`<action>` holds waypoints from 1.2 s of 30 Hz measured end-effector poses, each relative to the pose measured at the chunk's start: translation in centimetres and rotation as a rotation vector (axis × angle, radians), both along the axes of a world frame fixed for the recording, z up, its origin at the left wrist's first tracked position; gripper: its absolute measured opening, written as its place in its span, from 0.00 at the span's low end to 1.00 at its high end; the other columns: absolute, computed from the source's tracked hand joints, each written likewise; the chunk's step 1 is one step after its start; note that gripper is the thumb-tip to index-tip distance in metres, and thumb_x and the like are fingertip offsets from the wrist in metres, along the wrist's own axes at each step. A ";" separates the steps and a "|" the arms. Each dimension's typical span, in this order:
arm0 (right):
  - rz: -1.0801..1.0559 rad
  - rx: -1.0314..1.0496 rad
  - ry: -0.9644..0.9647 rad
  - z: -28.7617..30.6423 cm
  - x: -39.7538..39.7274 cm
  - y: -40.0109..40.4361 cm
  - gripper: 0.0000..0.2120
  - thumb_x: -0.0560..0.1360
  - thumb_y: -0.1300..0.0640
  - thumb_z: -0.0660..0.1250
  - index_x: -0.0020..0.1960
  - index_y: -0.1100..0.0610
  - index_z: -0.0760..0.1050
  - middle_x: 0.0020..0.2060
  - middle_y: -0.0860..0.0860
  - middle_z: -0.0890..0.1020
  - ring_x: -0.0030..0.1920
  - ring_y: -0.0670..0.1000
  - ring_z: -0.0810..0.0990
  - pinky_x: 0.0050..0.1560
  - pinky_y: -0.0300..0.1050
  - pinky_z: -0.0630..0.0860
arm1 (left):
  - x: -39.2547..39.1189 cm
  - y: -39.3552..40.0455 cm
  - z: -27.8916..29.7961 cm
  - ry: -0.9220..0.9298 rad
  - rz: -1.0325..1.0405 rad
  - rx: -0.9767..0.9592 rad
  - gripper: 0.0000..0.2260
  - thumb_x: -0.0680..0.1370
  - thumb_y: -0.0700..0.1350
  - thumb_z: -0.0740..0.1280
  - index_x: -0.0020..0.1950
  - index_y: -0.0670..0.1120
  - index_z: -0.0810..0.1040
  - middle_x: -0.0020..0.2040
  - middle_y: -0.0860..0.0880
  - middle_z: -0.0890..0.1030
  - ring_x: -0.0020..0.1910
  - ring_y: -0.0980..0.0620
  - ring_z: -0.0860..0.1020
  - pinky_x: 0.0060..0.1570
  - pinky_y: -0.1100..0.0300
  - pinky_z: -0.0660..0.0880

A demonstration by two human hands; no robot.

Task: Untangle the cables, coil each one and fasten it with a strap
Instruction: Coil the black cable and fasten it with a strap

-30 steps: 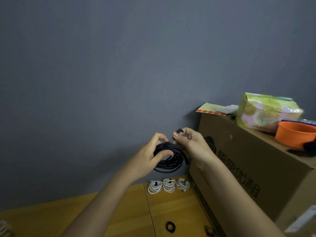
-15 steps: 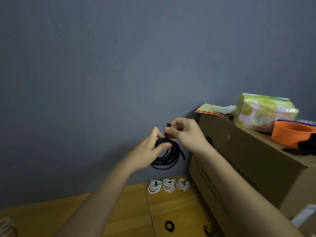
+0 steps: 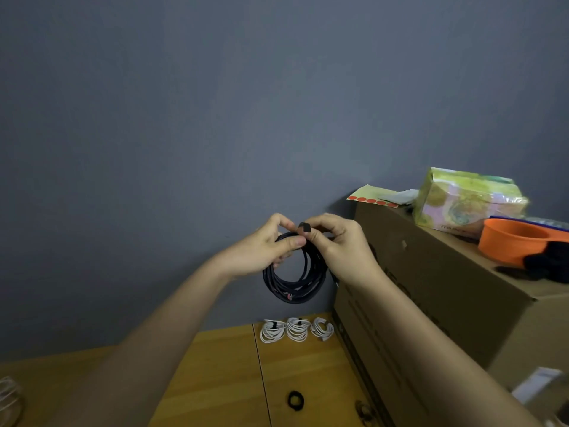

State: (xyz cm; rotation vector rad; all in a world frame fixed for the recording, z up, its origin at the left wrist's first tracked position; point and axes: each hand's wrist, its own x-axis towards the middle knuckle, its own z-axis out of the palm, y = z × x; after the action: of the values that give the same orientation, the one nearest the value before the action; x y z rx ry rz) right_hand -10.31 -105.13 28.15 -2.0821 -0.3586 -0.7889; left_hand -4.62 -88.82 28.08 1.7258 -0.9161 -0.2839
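Note:
A coiled black cable hangs in the air in front of the grey wall, held up at its top by both hands. My left hand grips the top of the coil, thumb across the strands. My right hand pinches a short black strap that wraps over the top of the coil beside my left thumb. Three white coiled cables lie in a row on the wooden table by the wall. A small black loop lies nearer on the table.
A large cardboard box stands at the right against the table. On it sit a tissue pack, an orange bowl, a sheet with red stickers and something black. Pale cable loops show at the lower left edge.
Both hands and the coil have risen slightly and moved closer together. My right hand has brought the strap over the top of the coil toward my left thumb.

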 end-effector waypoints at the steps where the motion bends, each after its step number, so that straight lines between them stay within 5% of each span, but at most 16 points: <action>1: -0.027 -0.018 -0.027 -0.2 -0.1 0.0 0.04 0.75 0.60 0.69 0.46 0.55 0.83 0.41 0.47 0.83 0.45 0.47 0.82 0.49 0.52 0.78 | -0.1 0.0 0.2 0.035 -0.030 -0.004 0.07 0.80 0.46 0.63 0.55 0.48 0.66 0.33 0.50 0.67 0.32 0.56 0.65 0.35 0.62 0.67; 7: -0.033 0.034 0.015 -0.7 -0.4 -0.7 0.04 0.75 0.60 0.69 0.46 0.55 0.83 0.42 0.48 0.84 0.46 0.48 0.82 0.51 0.54 0.78 | -0.2 -0.4 0.3 0.266 -0.086 -0.030 0.05 0.82 0.39 0.58 0.56 0.47 0.68 0.31 0.51 0.70 0.30 0.56 0.66 0.33 0.64 0.66; 14: 0.018 -0.110 0.016 -1.1 -1.1 -1.6 0.11 0.73 0.61 0.65 0.52 0.55 0.84 0.48 0.47 0.84 0.52 0.42 0.81 0.56 0.42 0.77 | 0.5 -1.0 -0.7 0.198 0.007 -0.049 0.05 0.82 0.39 0.59 0.57 0.45 0.69 0.31 0.51 0.70 0.28 0.58 0.67 0.33 0.64 0.67; 18: 0.064 -0.087 -0.017 -1.0 -1.1 -1.4 0.09 0.72 0.61 0.74 0.52 0.57 0.84 0.49 0.48 0.84 0.52 0.42 0.82 0.55 0.38 0.77 | 0.5 -0.9 -0.6 0.158 0.004 -0.030 0.05 0.82 0.39 0.58 0.57 0.45 0.69 0.32 0.50 0.70 0.29 0.57 0.67 0.33 0.64 0.67; 29: -0.104 -0.564 -0.119 -1.5 -0.3 -1.9 0.13 0.71 0.57 0.74 0.55 0.57 0.78 0.45 0.50 0.82 0.46 0.46 0.79 0.47 0.47 0.78 | 0.2 -1.4 -1.0 0.153 0.070 0.039 0.07 0.84 0.45 0.50 0.61 0.46 0.62 0.35 0.48 0.70 0.33 0.54 0.67 0.35 0.63 0.67; 33: -0.136 -0.623 -0.238 -3.4 0.2 -1.2 0.14 0.69 0.60 0.74 0.54 0.61 0.78 0.43 0.53 0.82 0.44 0.52 0.79 0.43 0.46 0.77 | 0.4 -1.1 -2.3 0.072 0.149 0.179 0.20 0.81 0.61 0.49 0.62 0.48 0.65 0.43 0.51 0.78 0.41 0.55 0.77 0.49 0.61 0.74; 36: -0.160 -0.613 -0.309 -5.2 1.0 -0.9 0.15 0.68 0.63 0.75 0.53 0.63 0.78 0.44 0.54 0.81 0.46 0.51 0.77 0.45 0.43 0.74 | 0.9 -0.7 -3.2 0.074 0.115 0.181 0.22 0.80 0.61 0.53 0.59 0.47 0.75 0.51 0.51 0.82 0.50 0.56 0.80 0.59 0.58 0.73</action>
State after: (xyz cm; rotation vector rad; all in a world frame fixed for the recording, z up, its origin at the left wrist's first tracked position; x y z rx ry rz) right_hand -9.28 -106.00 22.99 -2.5774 -0.6757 -1.2177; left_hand -3.71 -89.50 24.85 1.9133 -0.7528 -0.3608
